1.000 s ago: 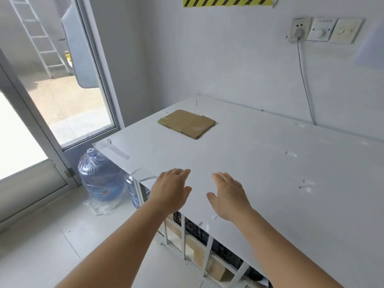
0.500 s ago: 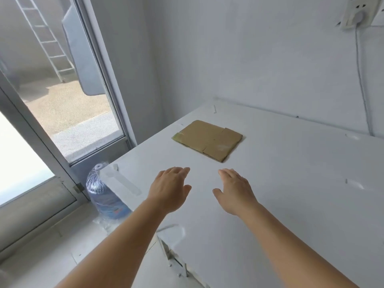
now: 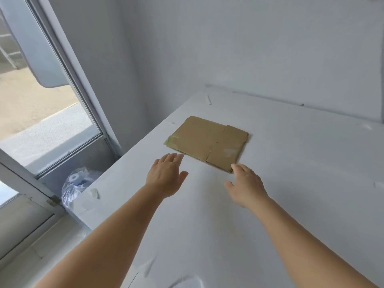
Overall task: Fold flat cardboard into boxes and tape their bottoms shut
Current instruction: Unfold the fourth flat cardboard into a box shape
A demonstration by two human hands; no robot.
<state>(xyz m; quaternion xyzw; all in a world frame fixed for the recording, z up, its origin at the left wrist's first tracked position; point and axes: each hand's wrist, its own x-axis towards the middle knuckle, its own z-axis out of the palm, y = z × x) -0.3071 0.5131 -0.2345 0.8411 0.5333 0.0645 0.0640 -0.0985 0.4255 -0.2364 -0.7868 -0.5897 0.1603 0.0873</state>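
A flat brown cardboard stack lies on the white table, toward its far left corner. My left hand hovers palm down with straight fingers, its fingertips just short of the cardboard's near left edge. My right hand is also stretched out with relaxed fingers, and its fingertips reach the cardboard's near right corner. Neither hand holds anything. No tape is in view.
A grey wall runs behind the table. A glass door stands to the left, with a plastic-wrapped water bottle on the floor below the table's left edge. Small tape scraps stick to the table top.
I have moved closer to the table, and both hands have reached forward toward the cardboard. They were well short of it before; now the right fingertips are at its near corner.
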